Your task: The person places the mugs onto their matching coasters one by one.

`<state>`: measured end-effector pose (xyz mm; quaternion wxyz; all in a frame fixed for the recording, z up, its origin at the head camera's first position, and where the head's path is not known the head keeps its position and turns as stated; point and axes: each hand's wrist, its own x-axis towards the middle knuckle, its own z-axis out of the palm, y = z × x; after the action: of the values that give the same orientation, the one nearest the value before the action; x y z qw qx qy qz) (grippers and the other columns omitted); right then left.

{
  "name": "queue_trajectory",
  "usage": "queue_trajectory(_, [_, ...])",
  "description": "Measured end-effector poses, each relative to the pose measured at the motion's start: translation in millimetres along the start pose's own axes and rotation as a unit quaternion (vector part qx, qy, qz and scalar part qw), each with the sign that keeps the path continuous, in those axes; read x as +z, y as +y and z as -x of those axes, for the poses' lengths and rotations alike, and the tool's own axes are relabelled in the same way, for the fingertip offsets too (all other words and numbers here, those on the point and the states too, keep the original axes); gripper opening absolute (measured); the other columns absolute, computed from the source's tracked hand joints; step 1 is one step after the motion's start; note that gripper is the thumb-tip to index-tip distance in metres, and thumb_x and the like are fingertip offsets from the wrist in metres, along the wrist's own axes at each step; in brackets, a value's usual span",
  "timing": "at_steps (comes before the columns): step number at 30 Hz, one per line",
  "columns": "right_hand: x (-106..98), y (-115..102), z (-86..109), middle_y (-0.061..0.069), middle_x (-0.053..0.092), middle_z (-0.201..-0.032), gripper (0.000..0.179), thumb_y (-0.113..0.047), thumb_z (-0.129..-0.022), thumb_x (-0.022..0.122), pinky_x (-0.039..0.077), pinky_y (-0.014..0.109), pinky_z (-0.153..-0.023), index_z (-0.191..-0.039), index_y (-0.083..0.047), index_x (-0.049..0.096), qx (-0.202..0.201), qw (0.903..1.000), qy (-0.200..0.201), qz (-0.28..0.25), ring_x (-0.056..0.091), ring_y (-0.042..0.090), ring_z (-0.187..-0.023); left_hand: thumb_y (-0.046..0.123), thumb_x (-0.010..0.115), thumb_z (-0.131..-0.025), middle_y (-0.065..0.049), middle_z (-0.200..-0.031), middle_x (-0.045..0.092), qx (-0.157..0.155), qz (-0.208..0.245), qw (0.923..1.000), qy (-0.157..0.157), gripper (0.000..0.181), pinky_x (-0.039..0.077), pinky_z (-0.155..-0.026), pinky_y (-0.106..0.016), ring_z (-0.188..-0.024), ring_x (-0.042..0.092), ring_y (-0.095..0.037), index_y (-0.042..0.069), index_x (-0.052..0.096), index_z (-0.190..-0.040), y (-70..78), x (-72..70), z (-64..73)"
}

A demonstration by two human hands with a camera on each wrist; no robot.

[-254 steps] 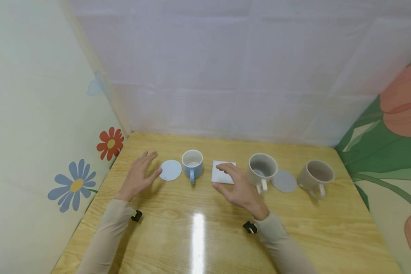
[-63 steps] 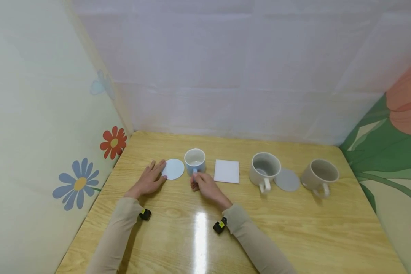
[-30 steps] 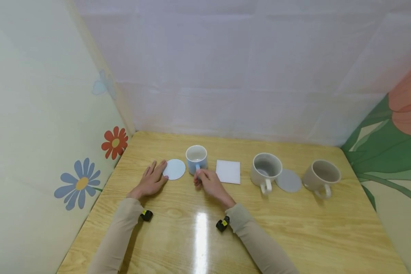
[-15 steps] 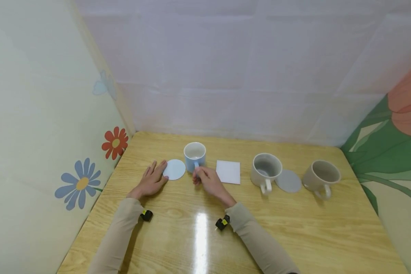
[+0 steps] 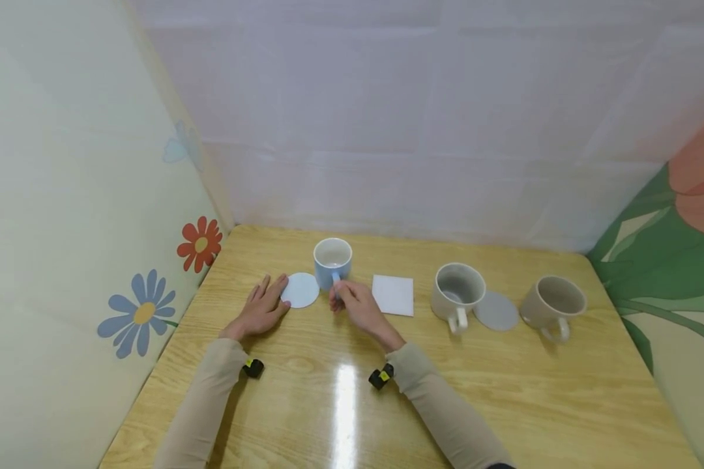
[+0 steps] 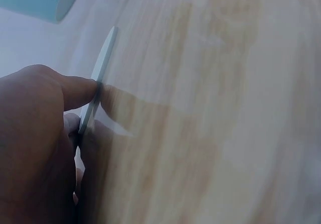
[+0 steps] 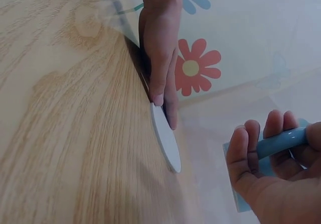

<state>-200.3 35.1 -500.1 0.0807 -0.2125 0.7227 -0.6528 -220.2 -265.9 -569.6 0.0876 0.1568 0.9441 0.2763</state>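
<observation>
My right hand (image 5: 360, 309) grips the handle of a light blue mug (image 5: 325, 275), white inside, with fingers curled through it. The mug is upright, and in the left wrist view its base (image 6: 64, 3) stands clear above the table. To its left lies a thin round pale blue coaster (image 5: 303, 291). My left hand (image 5: 259, 311) rests flat on the table, fingers extended, thumb and forefinger touching the coaster's left edge. In the right wrist view the coaster (image 7: 164, 138) shows edge-on, beside the left hand (image 7: 160, 53).
Right of the blue mug lies a square white coaster (image 5: 393, 296). Further right stand a white mug (image 5: 448, 306), a round grey coaster (image 5: 497, 311) and a beige mug (image 5: 536, 311). A white sheet (image 5: 352, 130) hangs behind the wooden table (image 5: 293, 404).
Earlier my right hand hovered over the square coaster; then it took hold of the blue mug's handle. The mug has since risen and shifted slightly left. My left hand came down to the round coaster.
</observation>
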Motion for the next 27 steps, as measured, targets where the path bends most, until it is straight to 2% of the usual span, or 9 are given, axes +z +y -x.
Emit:
queue_trajectory(12, [1.7, -6.3, -4.1, 0.027, 0.068, -0.092, 0.041, -0.017, -0.117, 0.040, 0.061, 0.064, -0.080, -0.098, 0.012, 0.064, -0.009, 0.9999, -0.010, 0.010, 0.064, 0.013, -0.076, 0.035, 0.045, -0.114, -0.013, -0.180, 0.016, -0.007, -0.001, 1.0000, 0.001, 0.069, -0.003, -0.131, -0.067, -0.165, -0.004, -0.046, 0.007, 0.019, -0.171, 2.2, -1.9, 2.7])
queue_trajectory(14, [1.7, -9.0, -5.1, 0.030, 0.067, -0.092, 0.041, -0.016, -0.117, 0.040, 0.063, 0.060, -0.078, -0.098, 0.012, 0.064, -0.010, 0.9998, -0.010, 0.010, 0.064, 0.013, -0.076, 0.035, 0.045, -0.115, -0.013, -0.180, 0.016, -0.009, -0.002, 1.0000, -0.001, 0.069, -0.003, -0.132, -0.066, -0.165, -0.004, -0.046, 0.007, 0.019, -0.171, 3.5, -2.7, 2.6])
queue_trajectory(17, [1.2, -12.3, -6.6, 0.033, 0.067, -0.094, 0.042, -0.017, -0.117, 0.040, 0.064, 0.046, -0.077, -0.100, 0.014, 0.063, -0.013, 0.9997, -0.014, 0.016, 0.063, 0.014, -0.077, 0.035, 0.045, -0.115, -0.014, -0.180, 0.015, -0.009, -0.001, 1.0000, -0.002, 0.069, -0.003, -0.132, -0.066, -0.165, -0.004, -0.046, 0.007, 0.019, -0.171, 5.7, -3.8, 2.6])
queue_trajectory(20, [0.4, -15.0, -7.6, 0.035, 0.067, -0.097, 0.043, -0.017, -0.117, 0.039, 0.063, 0.041, -0.076, -0.102, 0.016, 0.062, -0.010, 0.9996, -0.021, 0.016, 0.063, 0.014, -0.078, 0.034, 0.044, -0.115, -0.014, -0.180, 0.015, -0.010, -0.003, 0.9999, -0.003, 0.068, -0.004, -0.132, -0.066, -0.165, -0.004, -0.047, 0.006, 0.018, -0.171, 9.3, -5.1, 3.2])
queue_trajectory(23, [0.2, -17.0, -8.5, 0.033, 0.067, -0.096, 0.041, -0.017, -0.117, 0.039, 0.063, 0.042, -0.077, -0.098, 0.011, 0.063, -0.011, 0.9996, -0.024, 0.013, 0.064, 0.015, -0.079, 0.034, 0.044, -0.115, -0.014, -0.180, 0.015, -0.010, -0.003, 0.9999, -0.004, 0.068, -0.004, -0.132, -0.067, -0.165, -0.004, -0.047, 0.006, 0.018, -0.171, 9.2, -4.8, 2.9])
queue_trajectory(27, [1.3, -18.7, -9.9, 0.023, 0.068, -0.093, 0.039, -0.017, -0.117, 0.040, 0.064, 0.046, -0.078, -0.096, 0.004, 0.065, -0.016, 0.9995, -0.023, 0.014, 0.065, 0.018, -0.080, 0.034, 0.045, -0.115, -0.014, -0.180, 0.016, -0.008, -0.005, 0.9999, -0.005, 0.068, -0.003, -0.132, -0.066, -0.165, -0.004, -0.046, 0.007, 0.018, -0.171, 6.2, -3.2, 1.3])
